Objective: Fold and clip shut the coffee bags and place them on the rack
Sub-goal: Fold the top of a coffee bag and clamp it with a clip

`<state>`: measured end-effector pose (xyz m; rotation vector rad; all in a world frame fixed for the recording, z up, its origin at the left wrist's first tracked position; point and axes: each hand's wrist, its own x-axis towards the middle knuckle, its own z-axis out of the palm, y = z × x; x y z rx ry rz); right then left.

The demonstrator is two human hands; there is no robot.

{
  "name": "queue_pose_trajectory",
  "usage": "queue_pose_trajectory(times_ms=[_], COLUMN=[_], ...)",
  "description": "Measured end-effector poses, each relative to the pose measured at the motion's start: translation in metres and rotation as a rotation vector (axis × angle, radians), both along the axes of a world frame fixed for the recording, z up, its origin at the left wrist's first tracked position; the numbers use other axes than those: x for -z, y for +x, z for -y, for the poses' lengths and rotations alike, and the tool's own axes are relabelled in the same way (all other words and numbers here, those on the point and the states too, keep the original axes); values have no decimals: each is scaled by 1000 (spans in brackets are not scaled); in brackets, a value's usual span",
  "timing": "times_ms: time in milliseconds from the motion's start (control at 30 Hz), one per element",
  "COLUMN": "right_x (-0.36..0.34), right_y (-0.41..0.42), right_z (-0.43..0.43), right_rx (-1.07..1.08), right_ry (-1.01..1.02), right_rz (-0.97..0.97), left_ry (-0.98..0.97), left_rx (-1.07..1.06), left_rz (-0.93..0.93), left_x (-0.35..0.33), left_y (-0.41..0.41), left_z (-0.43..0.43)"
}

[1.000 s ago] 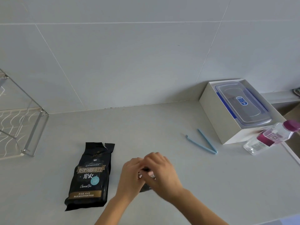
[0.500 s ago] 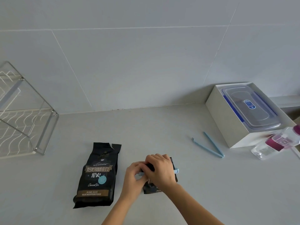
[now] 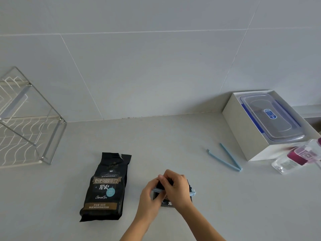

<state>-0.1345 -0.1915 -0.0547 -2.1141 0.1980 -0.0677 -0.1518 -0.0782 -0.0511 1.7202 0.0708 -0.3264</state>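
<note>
The small black coffee bag [image 3: 171, 200] lay on the grey counter [image 3: 173, 140], near the front edge and a little right of centre, mostly covered by the person's two hands. Its top looked folded over, and a light blue sealing clip [image 3: 192, 193] ran across it, one end poking out past the right side of the bag. The right hand [image 3: 177, 187] was pressed down over the folded top with fingers curled onto it, and the left hand [image 3: 151, 197] met it from the side, pinching the near end of the clip against the bag; both hands were together and clamped on bag and clip (whether the clip had snapped fully closed I could not tell).

Just to the left lay a second, larger black coffee bag [image 3: 106, 186] flat on its back, label up, its torn top open and pointing towards the wall. Well to the right, a second blue clip [image 3: 224, 160] sat spread open in a V on the counter. Beyond that stood a white box [image 3: 243, 129] holding a clear plastic container with blue latches [image 3: 271, 117], and a clear bottle with a magenta band [image 3: 295, 157] lay on its side in front of the box. At the far left stood the wire rack [image 3: 29, 119], well apart from both bags, against the pale tiled wall [image 3: 156, 66].
</note>
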Motion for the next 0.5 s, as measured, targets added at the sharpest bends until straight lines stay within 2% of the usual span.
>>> queue_pose_trajectory(times_ms=[133,267,400,500], right_x=[-3,-21,-44,-40], right_y=[0,10,22,11], right_z=[1,5,28,52], right_rx=[6,-34,26,79], right_ry=[49,128,138,272], right_rz=[4,-39,21,-58], left_ry=[-5,-5,-12,-102], left_rx=[9,28,49,27], left_rz=[-4,-84,-103,-222], left_x=[-1,3,8,11], left_y=[3,11,14,16], left_z=[0,-11,-22,-22])
